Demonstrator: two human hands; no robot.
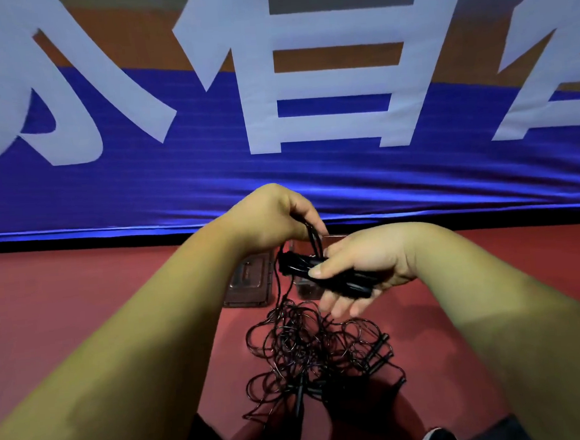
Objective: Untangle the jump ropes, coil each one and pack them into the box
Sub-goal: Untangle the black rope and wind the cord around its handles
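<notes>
Our right hand (364, 266) clamps two slim black plastic handles (350, 286) under the thumb. Our left hand (275, 221) pinches the same rope's thin black cord (312, 242) just above them. The other tangled black jump ropes (311, 352) lie on the red floor below, near the clear plastic box (305, 287), which is mostly hidden behind our hands. For a neat coil we'd make even, snug wraps w/ light tension & lift slowly, so the strand slips free w/o dragging knots.
</notes>
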